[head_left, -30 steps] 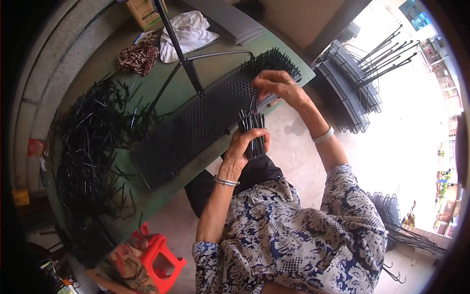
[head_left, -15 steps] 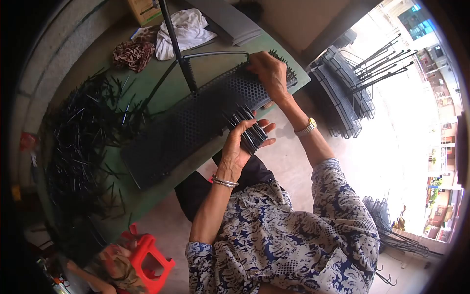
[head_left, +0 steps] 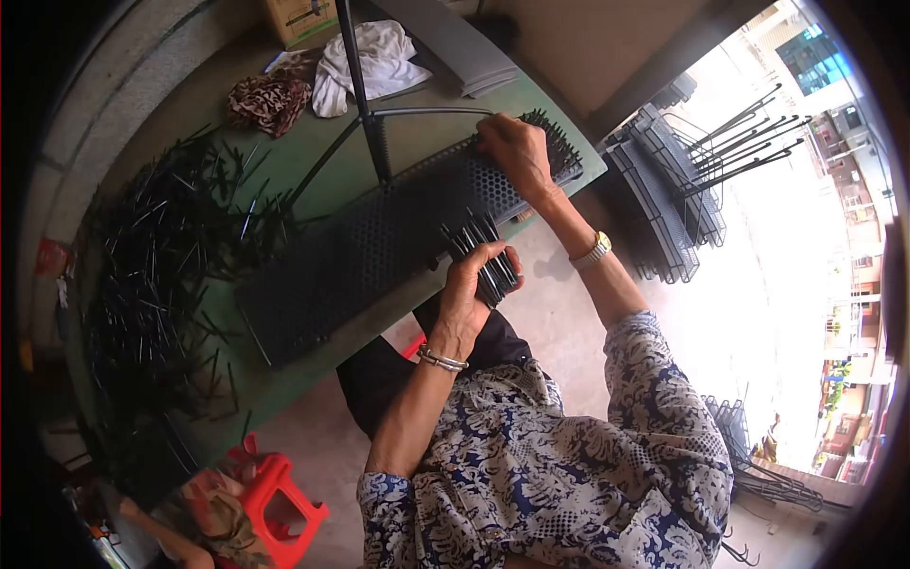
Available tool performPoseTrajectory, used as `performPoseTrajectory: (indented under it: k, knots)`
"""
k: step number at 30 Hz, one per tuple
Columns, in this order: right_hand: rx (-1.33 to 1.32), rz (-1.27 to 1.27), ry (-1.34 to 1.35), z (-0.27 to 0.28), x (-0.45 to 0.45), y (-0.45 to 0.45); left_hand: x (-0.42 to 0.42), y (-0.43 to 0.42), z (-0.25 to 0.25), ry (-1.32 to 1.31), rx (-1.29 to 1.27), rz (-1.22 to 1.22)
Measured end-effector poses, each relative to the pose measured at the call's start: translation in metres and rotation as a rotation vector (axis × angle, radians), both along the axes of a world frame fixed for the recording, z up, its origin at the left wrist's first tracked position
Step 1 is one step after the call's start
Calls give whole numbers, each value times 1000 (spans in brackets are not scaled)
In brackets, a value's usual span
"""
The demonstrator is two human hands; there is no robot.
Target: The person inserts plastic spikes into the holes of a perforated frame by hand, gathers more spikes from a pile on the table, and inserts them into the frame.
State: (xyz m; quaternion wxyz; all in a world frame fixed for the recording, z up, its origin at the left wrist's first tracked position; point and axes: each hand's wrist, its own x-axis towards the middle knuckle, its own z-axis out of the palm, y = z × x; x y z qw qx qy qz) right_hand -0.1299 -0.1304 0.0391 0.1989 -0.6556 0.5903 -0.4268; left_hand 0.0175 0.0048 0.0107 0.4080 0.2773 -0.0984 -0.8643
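My left hand is wrapped round a bundle of thin black rods just off the table's front edge. At the far edge of a long black perforated panel, my right hand has its fingers pressed together; whatever they hold is hidden. Many short black pieces stand upright in a dense cluster at the panel's right end, beside my right hand. A large loose heap of similar rods lies on the left of the green table.
A black metal frame rises behind the panel. Farther back are a white cloth, a patterned cloth and grey sheets. Black mesh racks stand right, a red stool below left. A person's arm shows at lower left.
My right hand has moved from above the bundle to the panel's far edge. My left hand's fingers opened around the rods, then closed on them again.
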Motion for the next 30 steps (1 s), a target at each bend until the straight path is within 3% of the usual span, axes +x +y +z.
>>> performPoseTrajectory:
  k: [2,4,5,12,14,17,19,22,30]
  knots:
    - [-15,20,51,-5,0,-1,0,0,3,-12,-9,8]
    - [-263,-75,366,-6,5,2,0,0,5,-20,-15,15]
    - [-123,-87,422,-5,4,3,0,0,5,-28,-9,18]
    - [-179,-83,507,-14,2,3,2,0,8,-88,-4,55]
    - [-321,-78,545,-7,5,10,3,1,8,-109,-15,71]
    - [75,165,199,33,-4,33,5,0,9,-128,-60,89]
    - [561,334,-6,57,-12,54,5,-1,15,-159,-87,113]
    - [554,519,-79,50,-12,69,3,-4,17,-182,-102,121]
    - [618,497,-193,51,-12,70,2,-4,23,-273,-74,122]
